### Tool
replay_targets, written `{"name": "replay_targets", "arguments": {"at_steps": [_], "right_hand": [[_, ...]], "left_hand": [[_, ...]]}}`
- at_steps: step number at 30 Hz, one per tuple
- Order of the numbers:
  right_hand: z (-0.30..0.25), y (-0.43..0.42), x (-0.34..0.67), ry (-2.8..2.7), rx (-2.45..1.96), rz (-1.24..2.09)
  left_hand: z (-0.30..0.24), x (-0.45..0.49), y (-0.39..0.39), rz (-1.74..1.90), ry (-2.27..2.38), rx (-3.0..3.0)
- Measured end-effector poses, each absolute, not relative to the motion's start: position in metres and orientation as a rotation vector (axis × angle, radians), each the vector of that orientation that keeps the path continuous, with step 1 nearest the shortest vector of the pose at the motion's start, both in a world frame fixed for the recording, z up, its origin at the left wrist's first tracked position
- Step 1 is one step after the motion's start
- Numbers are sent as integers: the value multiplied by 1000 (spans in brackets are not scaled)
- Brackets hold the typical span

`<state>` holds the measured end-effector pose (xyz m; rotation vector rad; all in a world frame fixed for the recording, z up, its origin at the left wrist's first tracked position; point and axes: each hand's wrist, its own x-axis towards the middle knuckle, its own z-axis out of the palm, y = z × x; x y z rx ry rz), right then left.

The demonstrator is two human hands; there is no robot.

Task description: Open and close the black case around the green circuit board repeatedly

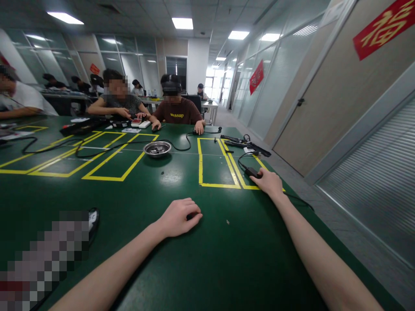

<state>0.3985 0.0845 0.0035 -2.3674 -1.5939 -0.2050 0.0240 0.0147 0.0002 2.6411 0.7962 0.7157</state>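
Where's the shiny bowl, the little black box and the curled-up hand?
metal bowl [157, 156]: head view, front rim.
small black device [252, 172]: head view, its top.
left hand [177, 218]: head view, its back.

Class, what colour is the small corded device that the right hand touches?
Black device at the right hand, head view.

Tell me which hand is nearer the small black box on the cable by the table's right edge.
Right. The right hand touches the small black box; the left hand rests on the table, well to its left.

"wassup" on maroon T-shirt [181, 111]
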Motion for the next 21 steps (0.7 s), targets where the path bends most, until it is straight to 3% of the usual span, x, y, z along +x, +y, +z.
{"name": "replay_targets", "arguments": {"at_steps": [11, 21], "right_hand": [[17, 90, 412, -1657, -2414, 20], [1, 100, 442, -1327, -2349, 98]], "left_hand": [[-1, 23, 16, 724, 787, 2639], [2, 23, 15, 705, 808, 2629]]}}
